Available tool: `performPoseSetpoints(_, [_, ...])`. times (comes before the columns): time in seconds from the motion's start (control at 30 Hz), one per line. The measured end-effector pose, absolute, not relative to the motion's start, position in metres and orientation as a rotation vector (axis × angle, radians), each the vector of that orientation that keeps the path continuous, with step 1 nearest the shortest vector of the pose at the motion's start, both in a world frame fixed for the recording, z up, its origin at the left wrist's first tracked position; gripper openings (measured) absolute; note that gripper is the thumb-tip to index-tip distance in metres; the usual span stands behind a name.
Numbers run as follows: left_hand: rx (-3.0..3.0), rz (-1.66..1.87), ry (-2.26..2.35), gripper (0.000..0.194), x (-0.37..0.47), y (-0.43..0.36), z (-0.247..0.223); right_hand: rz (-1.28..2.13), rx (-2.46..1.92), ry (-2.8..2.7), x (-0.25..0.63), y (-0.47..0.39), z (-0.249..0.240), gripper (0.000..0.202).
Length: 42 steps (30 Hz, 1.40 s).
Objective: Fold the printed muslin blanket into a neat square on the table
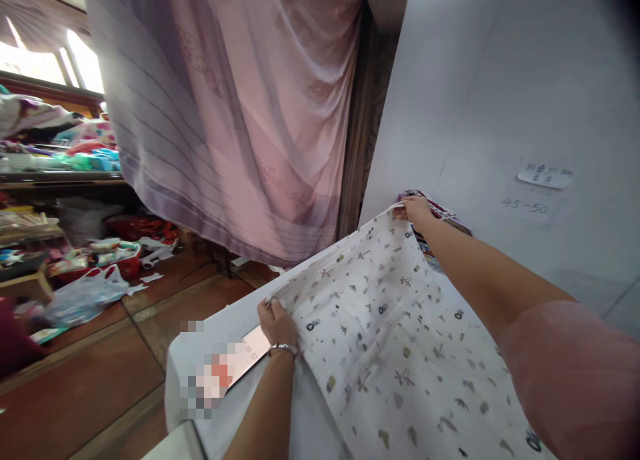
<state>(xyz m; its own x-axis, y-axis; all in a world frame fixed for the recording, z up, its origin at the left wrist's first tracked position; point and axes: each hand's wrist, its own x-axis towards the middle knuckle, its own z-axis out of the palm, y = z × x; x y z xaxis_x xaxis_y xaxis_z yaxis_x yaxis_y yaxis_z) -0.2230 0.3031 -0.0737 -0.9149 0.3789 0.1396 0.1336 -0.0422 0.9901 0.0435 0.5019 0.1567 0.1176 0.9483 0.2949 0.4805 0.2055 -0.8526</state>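
Note:
A white printed cloth (pixel 385 327) with small plant-like motifs lies spread over the white table, its far edge stretched between my hands. My left hand (pixel 277 327), with a bracelet at the wrist, pinches the near-left corner of that edge. At the other end, close to the wall, my right hand (pixel 416 210) grips the edge too. Beside my left hand lies a phone (pixel 247 359) with a lit screen, partly blurred out. Behind my right hand sits a small pile of patterned fabric (pixel 445 213), mostly hidden by the arm.
A white table (pixel 183 360) stands against a pale wall (pixel 475 113) bearing a paper label (pixel 545 175) and handwritten numbers. A pink curtain (pixel 260 113) hangs beyond the table. Leftward, a red basket (pixel 133 263) and a plastic bag (pixel 90 293) sit on the tiled floor below a cluttered shelf.

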Motion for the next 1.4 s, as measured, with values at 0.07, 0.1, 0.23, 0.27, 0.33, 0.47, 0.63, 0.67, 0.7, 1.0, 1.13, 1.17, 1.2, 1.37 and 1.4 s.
performPoseSetpoints(0.07, [0.56,2.11,2.03,0.021,-0.223,0.303,-0.073,0.655,-1.368,-1.475,0.036,0.5,0.155,0.027])
performPoseSetpoints(0.1, [0.564,2.128,2.025,0.022,-0.224,0.303,-0.072,0.669,-1.344,-1.471,0.031,0.501,0.154,0.029])
performPoseSetpoints(0.23, [0.55,2.124,2.041,0.026,-0.233,0.305,-0.073,0.704,-1.251,-1.514,0.009,0.508,0.147,0.038])
performPoseSetpoints(0.27, [0.543,2.117,2.051,0.025,-0.235,0.305,-0.074,0.71,-1.235,-1.537,0.003,0.511,0.144,0.039])
performPoseSetpoints(0.33, [0.514,2.107,2.075,0.025,-0.239,0.306,-0.074,0.719,-1.218,-1.593,-0.01,0.515,0.132,0.041])
performPoseSetpoints(0.47, [0.446,2.05,2.139,0.023,-0.242,0.308,-0.078,0.756,-1.266,-1.763,-0.038,0.514,0.084,0.047])
performPoseSetpoints(0.63, [0.433,2.001,2.157,0.026,-0.243,0.31,-0.084,0.795,-1.356,-2.096,-0.077,0.489,0.008,0.029])
performPoseSetpoints(0.67, [0.427,1.996,2.158,0.027,-0.243,0.31,-0.085,0.785,-1.358,-2.161,-0.085,0.484,-0.002,0.025])
performPoseSetpoints(0.7, [0.419,1.99,2.165,0.027,-0.243,0.309,-0.084,0.765,-1.355,-2.222,-0.092,0.48,-0.01,0.023])
performPoseSetpoints(1.0, [0.389,1.969,2.211,0.026,-0.244,0.306,-0.079,0.421,-1.273,-2.65,-0.128,0.458,-0.015,0.031])
performPoseSetpoints(1.13, [0.379,1.971,2.201,0.027,-0.244,0.306,-0.077,0.265,-1.304,-2.718,-0.133,0.45,-0.016,0.027])
performPoseSetpoints(1.17, [0.373,1.973,2.196,0.027,-0.243,0.306,-0.076,0.233,-1.31,-2.723,-0.135,0.448,-0.017,0.029])
performPoseSetpoints(1.2, [0.368,1.975,2.19,0.026,-0.243,0.305,-0.075,0.207,-1.315,-2.728,-0.136,0.448,-0.018,0.03])
performPoseSetpoints(1.37, [0.362,1.994,2.157,0.027,-0.241,0.305,-0.073,0.141,-1.329,-2.756,-0.141,0.448,-0.022,0.027])
performPoseSetpoints(1.4, [0.368,2.0,2.152,0.027,-0.241,0.305,-0.074,0.136,-1.332,-2.755,-0.142,0.448,-0.023,0.025])
